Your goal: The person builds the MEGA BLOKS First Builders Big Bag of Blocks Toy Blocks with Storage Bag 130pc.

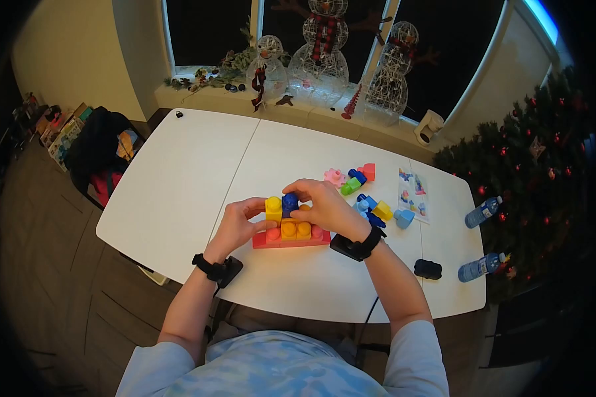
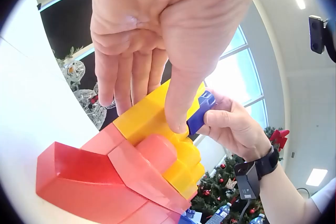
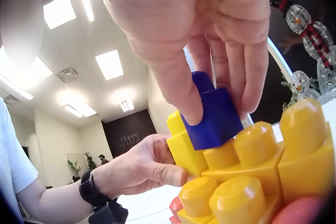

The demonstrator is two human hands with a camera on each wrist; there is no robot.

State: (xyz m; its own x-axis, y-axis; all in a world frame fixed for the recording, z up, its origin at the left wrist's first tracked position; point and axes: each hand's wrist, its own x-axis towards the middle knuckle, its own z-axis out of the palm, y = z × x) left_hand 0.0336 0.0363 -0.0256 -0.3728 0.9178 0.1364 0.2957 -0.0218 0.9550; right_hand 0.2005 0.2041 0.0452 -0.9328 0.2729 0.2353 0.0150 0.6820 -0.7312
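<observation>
Well apart: blue block (image 1: 289,206), two bottles (image 1: 481,214)

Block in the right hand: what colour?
The block is dark blue, shown best in the right wrist view.

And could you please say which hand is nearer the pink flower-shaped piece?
Right: the right hand, pinching a dark blue block, is on the person's side of the pink piece; the left hand, gripping a yellow block, is farther left.
</observation>
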